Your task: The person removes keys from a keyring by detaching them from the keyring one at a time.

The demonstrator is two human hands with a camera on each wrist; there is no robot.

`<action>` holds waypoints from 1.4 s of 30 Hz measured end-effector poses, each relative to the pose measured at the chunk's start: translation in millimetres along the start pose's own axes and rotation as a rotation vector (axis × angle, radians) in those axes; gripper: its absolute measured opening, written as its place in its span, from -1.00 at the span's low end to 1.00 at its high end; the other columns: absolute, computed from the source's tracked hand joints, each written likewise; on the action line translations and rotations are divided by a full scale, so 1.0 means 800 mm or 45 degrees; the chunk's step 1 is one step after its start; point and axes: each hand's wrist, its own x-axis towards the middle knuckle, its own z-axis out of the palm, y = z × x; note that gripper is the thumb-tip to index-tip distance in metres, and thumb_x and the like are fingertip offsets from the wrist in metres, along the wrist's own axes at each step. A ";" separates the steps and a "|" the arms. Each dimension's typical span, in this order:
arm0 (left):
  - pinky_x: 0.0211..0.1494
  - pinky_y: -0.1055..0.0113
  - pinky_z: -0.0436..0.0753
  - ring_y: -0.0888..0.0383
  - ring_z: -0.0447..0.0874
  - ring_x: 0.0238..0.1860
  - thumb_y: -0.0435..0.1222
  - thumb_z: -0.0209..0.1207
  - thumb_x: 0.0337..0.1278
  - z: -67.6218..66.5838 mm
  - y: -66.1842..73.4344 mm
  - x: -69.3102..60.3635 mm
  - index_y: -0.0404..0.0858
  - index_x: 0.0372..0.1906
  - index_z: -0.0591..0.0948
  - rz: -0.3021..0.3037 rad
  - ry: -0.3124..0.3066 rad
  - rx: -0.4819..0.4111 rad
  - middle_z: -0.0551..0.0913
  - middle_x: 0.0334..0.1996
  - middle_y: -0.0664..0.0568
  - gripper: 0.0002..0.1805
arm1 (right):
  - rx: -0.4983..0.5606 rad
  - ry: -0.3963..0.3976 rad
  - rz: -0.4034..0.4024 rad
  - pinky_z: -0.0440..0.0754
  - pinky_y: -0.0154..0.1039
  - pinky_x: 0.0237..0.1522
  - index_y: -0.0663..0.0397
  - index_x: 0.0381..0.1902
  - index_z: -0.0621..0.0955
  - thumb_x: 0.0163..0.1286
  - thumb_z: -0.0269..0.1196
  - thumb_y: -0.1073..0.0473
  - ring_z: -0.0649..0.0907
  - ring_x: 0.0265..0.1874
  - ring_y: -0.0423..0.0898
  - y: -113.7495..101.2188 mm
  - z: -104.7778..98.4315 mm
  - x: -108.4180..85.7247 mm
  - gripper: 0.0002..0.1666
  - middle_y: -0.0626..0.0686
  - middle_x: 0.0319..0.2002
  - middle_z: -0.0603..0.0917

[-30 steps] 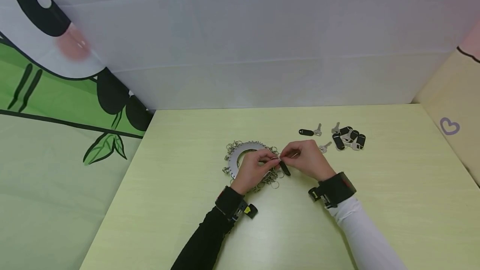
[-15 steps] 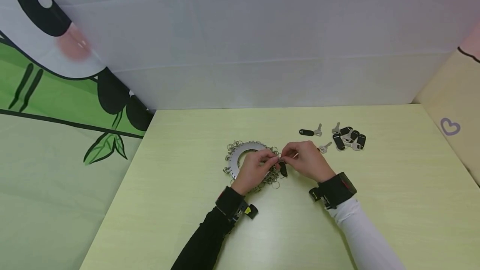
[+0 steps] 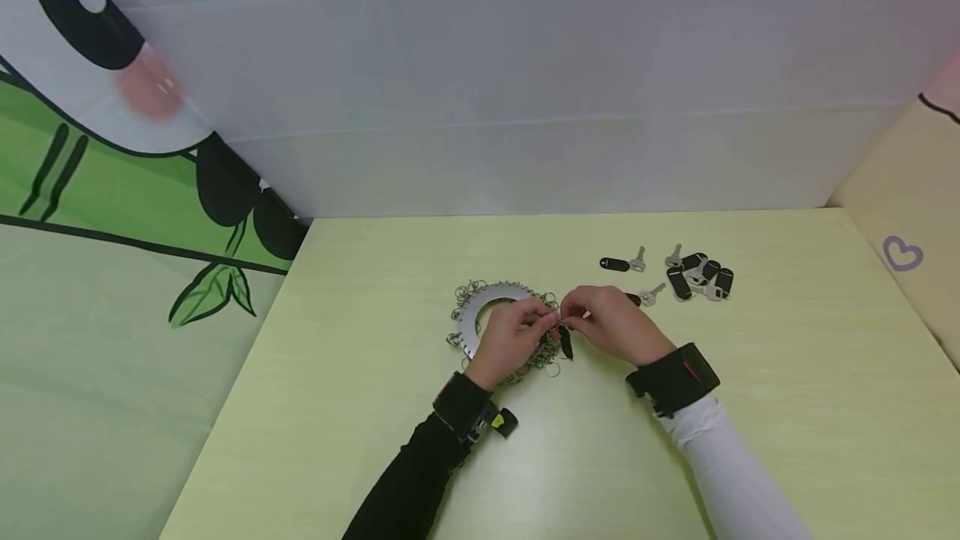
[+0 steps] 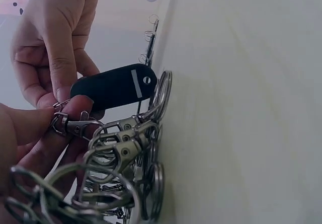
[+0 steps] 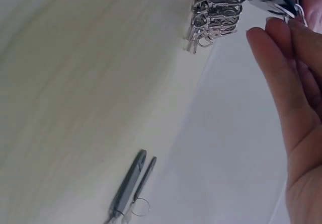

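My left hand [image 3: 510, 340] pinches the ring end of a metal swivel clasp [image 4: 76, 128] between thumb and fingers, above the right side of a flat silver ring plate [image 3: 468, 319] hung with clasps and split rings. Against it, the fingertips of my right hand [image 3: 611, 322] pinch a small metal ring at the same spot. A black key tag [image 3: 566, 343] hangs just below the fingertips; the left wrist view shows its rounded, holed end pointing away from the hands. How the tag joins the ring is partly hidden by fingers. In the right wrist view, the right hand [image 5: 302, 113] has thumb and forefinger together.
Right of the hands lie a key with a black tag [image 3: 615, 264], another key [image 3: 651, 295] partly behind the right hand, and a pile of keys with black tags [image 3: 697, 275]. The pale table [image 3: 570, 457] meets a cloth backdrop [image 3: 510, 165] behind.
The black key tag has swung from slanting rightward to hanging nearly straight down. My right wrist has turned and shifted slightly right, uncovering more of the nearest tag. The left hand stays put.
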 end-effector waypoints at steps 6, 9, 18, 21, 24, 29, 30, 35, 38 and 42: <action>-0.40 0.46 0.33 0.13 0.82 -0.28 -0.24 0.20 0.51 0.001 -0.001 0.001 -0.19 -0.19 0.74 -0.031 -0.008 -0.023 0.84 -0.37 -0.03 -0.84 | 0.003 0.014 -0.009 0.67 -0.21 -0.26 0.04 -0.29 0.75 0.30 0.46 0.35 0.73 -0.33 -0.19 -0.001 -0.002 0.002 -0.88 -0.06 -0.34 0.78; -0.44 0.45 0.29 0.14 0.80 -0.32 -0.24 0.20 0.51 0.001 -0.001 0.001 -0.19 -0.19 0.74 -0.044 -0.013 -0.046 0.84 -0.37 -0.03 -0.84 | 0.028 -0.014 -0.001 0.67 -0.22 -0.24 0.04 -0.27 0.76 0.32 0.44 0.35 0.74 -0.31 -0.19 -0.003 -0.002 0.001 -0.89 -0.05 -0.33 0.78; -0.49 0.47 0.24 0.14 0.83 -0.31 -0.25 0.21 0.50 0.001 -0.001 0.000 -0.21 -0.19 0.74 -0.051 -0.019 -0.039 0.85 -0.37 -0.07 -0.84 | 0.032 -0.048 0.008 0.70 -0.21 -0.20 0.05 -0.20 0.77 0.36 0.42 0.33 0.75 -0.28 -0.18 -0.006 -0.001 -0.001 -0.89 0.01 -0.29 0.80; -0.50 0.47 0.21 0.19 0.75 -0.45 -0.24 0.21 0.50 0.001 -0.001 0.000 -0.22 -0.20 0.73 -0.047 -0.014 -0.034 0.84 -0.38 -0.07 -0.83 | 0.122 -0.055 0.055 0.69 -0.25 -0.24 0.02 -0.23 0.76 0.38 0.40 0.34 0.75 -0.31 -0.21 -0.001 0.001 -0.001 -0.89 -0.03 -0.31 0.80; -0.52 0.46 0.19 0.27 0.50 -0.63 -0.24 0.21 0.50 0.001 -0.001 0.001 -0.21 -0.21 0.73 -0.054 -0.003 -0.039 0.84 -0.40 -0.07 -0.83 | 0.231 -0.062 0.107 0.68 -0.29 -0.28 0.00 -0.25 0.74 0.38 0.38 0.37 0.74 -0.35 -0.24 0.004 0.004 -0.001 -0.86 -0.08 -0.34 0.80; -0.53 0.46 0.18 0.32 0.27 -0.71 -0.23 0.20 0.51 0.001 0.000 0.002 -0.19 -0.22 0.73 -0.064 0.000 -0.057 0.83 -0.41 -0.05 -0.83 | 0.338 -0.019 0.156 0.71 -0.32 -0.27 0.01 -0.25 0.73 0.33 0.43 0.38 0.76 -0.35 -0.23 0.008 0.004 0.000 -0.85 -0.06 -0.34 0.80; -0.53 0.46 0.19 0.33 0.30 -0.70 -0.23 0.20 0.51 0.001 0.000 0.002 -0.19 -0.22 0.73 -0.063 0.000 -0.060 0.83 -0.41 -0.05 -0.83 | 0.357 -0.009 0.166 0.72 -0.32 -0.25 0.03 -0.24 0.72 0.31 0.45 0.37 0.77 -0.34 -0.21 0.007 0.004 0.000 -0.84 -0.04 -0.33 0.80; -0.54 0.46 0.21 0.31 0.34 -0.69 -0.22 0.20 0.51 0.000 -0.001 0.002 -0.18 -0.22 0.73 -0.070 -0.001 -0.062 0.84 -0.40 -0.03 -0.83 | 0.464 -0.004 0.194 0.75 -0.29 -0.18 0.16 -0.03 0.70 0.28 0.45 0.44 0.82 -0.27 -0.10 0.004 -0.001 0.000 -0.69 0.04 -0.26 0.83; -0.53 0.46 0.24 0.30 0.34 -0.68 -0.22 0.20 0.51 0.001 -0.003 0.001 -0.17 -0.23 0.73 -0.072 0.004 -0.052 0.84 -0.39 -0.03 -0.83 | 0.487 -0.024 0.200 0.75 -0.29 -0.16 0.22 0.12 0.66 0.29 0.43 0.44 0.83 -0.25 -0.09 0.002 -0.002 0.000 -0.56 0.06 -0.23 0.83; -0.47 0.47 0.36 0.31 0.55 -0.58 -0.23 0.23 0.49 0.001 -0.004 0.001 -0.17 -0.24 0.74 -0.058 0.021 -0.042 0.84 -0.38 -0.02 -0.84 | 0.505 -0.055 0.203 0.75 -0.28 -0.17 0.23 0.24 0.62 0.27 0.48 0.37 0.81 -0.25 -0.13 0.001 -0.002 -0.001 -0.44 0.03 -0.21 0.83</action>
